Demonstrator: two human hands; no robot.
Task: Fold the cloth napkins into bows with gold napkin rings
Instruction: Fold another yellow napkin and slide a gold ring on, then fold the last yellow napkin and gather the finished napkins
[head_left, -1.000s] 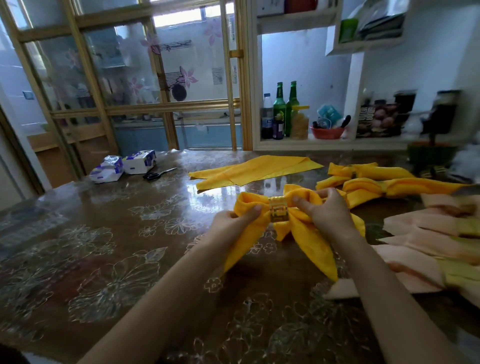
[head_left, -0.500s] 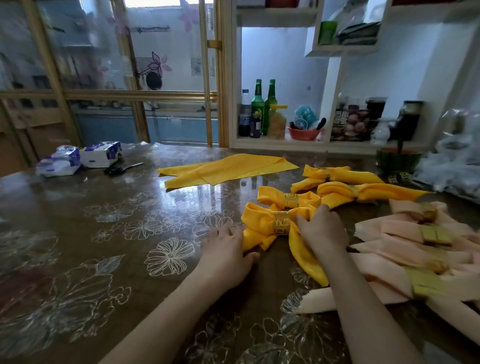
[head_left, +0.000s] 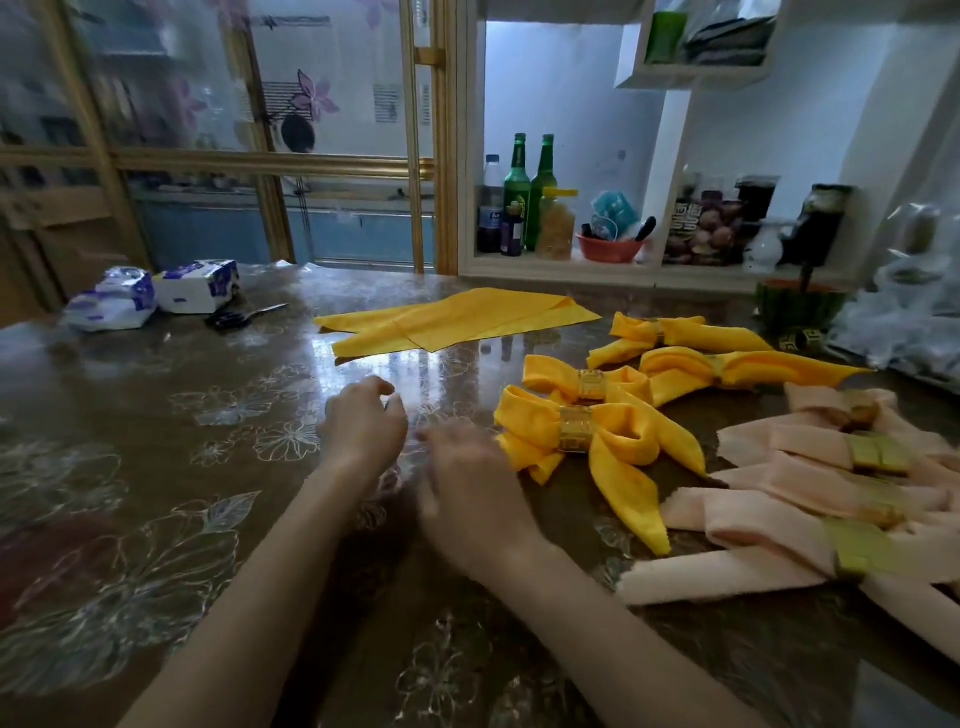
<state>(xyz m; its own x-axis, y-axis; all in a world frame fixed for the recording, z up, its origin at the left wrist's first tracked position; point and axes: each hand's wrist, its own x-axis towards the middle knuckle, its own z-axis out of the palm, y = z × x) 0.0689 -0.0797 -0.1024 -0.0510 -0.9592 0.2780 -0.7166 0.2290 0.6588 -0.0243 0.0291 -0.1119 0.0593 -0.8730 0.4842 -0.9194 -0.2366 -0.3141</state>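
Beyond the nearest yellow bow (head_left: 540, 431), three more bows ringed, flat yellow napkins (head_left: 457, 322) still unfolded; left hand (head_left: 363, 426) and right hand (head_left: 467, 483) loosely curled, empty.

Right hand (head_left: 470, 488) motion-blurred, its fingers (head_left: 451, 436) indistinct; peach bows (head_left: 831, 493) cut off at the right edge.

glossy floral plastic table cover (head_left: 156, 467), matt yellow cloth bow (head_left: 535, 428) in shiny gold metal ring (head_left: 575, 435), flat matt yellow napkin (head_left: 457, 322), frayed peach cloth bows (head_left: 779, 519), glass bottles (head_left: 517, 192), wood-framed glazed doors (head_left: 270, 169)
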